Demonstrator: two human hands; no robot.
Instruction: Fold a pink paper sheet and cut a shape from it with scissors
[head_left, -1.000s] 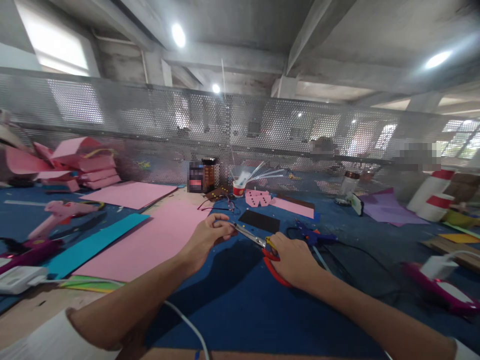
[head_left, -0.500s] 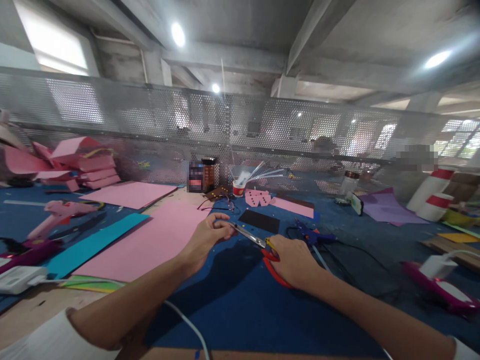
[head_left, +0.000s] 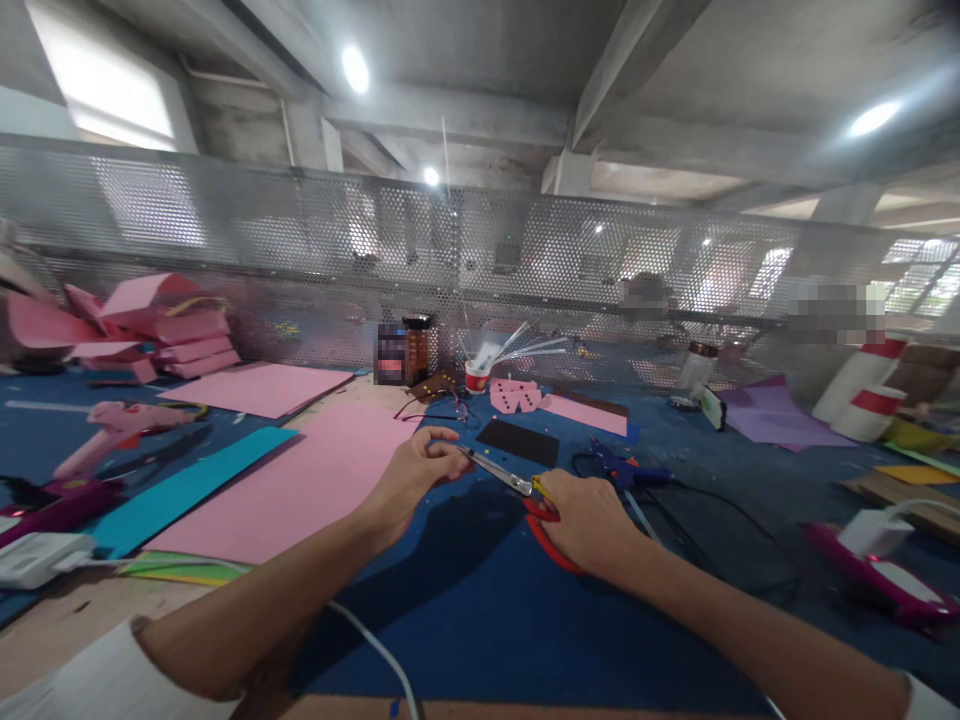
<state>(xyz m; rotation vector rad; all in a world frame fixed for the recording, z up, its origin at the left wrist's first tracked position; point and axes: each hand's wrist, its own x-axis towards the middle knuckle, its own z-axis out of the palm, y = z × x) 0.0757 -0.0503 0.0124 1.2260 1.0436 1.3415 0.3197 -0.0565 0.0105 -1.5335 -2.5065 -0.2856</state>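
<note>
1. teal strip (head_left: pixel 199 487), alongside a big pink sheet (head_left: pixel 315 480).
2. left hand (head_left: pixel 420 475): thumb and fingertips drawn together; whether they pinch anything, i cannot tell.
3. scissors (head_left: pixel 504 473), between the 2 hands over the blue surface (head_left: pixel 465 640), tips at the left fingertips.
4. black card (head_left: pixel 517 441), beyond the scissors.
5. right hand (head_left: pixel 589 512), wrapped around the scissors' handles.

Shiny metal scissor blades (head_left: pixel 499 471)

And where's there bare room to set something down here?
The widest free patch is the blue surface nearer than the scissors, between the white cable and right forearm. A smaller one lies between the purple paper and magenta power strip. It's crowded beyond the scissors: black strip, dotted pink piece and paper cup sit close together.
</note>
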